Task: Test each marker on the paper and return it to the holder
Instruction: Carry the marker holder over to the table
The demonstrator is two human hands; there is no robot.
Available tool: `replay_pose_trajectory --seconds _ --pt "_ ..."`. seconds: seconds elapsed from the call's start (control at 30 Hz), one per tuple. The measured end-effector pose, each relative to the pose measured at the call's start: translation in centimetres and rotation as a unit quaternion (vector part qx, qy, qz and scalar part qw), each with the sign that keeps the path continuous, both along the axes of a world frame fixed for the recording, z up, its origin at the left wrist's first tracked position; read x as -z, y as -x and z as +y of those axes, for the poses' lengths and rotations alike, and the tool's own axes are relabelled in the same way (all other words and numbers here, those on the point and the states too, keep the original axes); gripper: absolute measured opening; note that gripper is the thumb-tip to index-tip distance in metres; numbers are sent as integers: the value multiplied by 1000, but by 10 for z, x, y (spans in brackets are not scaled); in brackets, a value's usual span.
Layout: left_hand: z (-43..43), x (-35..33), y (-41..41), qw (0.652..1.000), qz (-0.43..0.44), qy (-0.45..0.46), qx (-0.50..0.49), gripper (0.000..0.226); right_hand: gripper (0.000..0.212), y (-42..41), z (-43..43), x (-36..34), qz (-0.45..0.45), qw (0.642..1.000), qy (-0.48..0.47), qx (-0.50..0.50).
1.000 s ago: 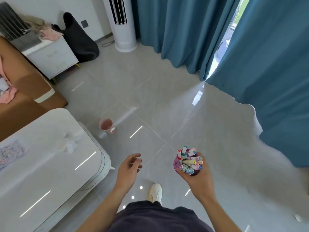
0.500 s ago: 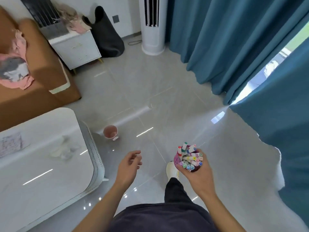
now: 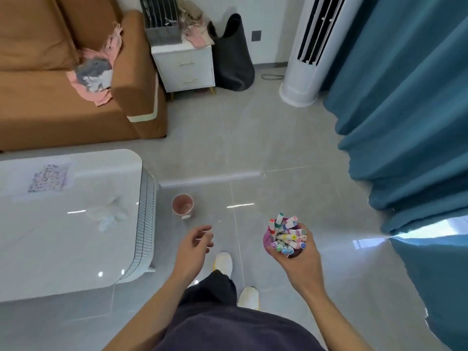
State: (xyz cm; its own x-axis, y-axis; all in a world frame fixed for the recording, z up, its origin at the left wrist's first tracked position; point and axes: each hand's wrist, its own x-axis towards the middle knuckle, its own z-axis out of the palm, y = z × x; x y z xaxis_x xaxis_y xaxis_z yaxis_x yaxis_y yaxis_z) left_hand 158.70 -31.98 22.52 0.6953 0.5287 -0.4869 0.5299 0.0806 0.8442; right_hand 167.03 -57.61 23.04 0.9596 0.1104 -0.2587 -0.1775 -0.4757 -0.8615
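My right hand (image 3: 300, 259) grips a pink holder (image 3: 268, 239) packed with several white markers (image 3: 287, 235) with coloured caps, held above the floor at centre right. My left hand (image 3: 193, 247) hangs empty to its left, fingers loosely curled and apart. A sheet of paper (image 3: 49, 178) covered with coloured marks lies on the white table (image 3: 63, 249) at the left, far from both hands.
A crumpled white tissue (image 3: 107, 214) lies on the table. A pink cup (image 3: 182, 204) stands on the grey tile floor beside the table. A brown sofa (image 3: 63, 110), a white drawer cabinet (image 3: 186, 68), a tower air conditioner (image 3: 305, 54) and teal curtains (image 3: 405, 110) surround the floor. My feet (image 3: 224, 262) are below.
The view has swung to the left, bringing the sofa and the table's paper into sight. My right hand still holds the marker holder; my left hand stays empty.
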Motion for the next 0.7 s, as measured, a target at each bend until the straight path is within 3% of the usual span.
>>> replay_pose_trajectory --seconds 0.7 --pt "195 4 -265 998 6 8 -60 18 84 -309 214 1 5 995 -33 -89"
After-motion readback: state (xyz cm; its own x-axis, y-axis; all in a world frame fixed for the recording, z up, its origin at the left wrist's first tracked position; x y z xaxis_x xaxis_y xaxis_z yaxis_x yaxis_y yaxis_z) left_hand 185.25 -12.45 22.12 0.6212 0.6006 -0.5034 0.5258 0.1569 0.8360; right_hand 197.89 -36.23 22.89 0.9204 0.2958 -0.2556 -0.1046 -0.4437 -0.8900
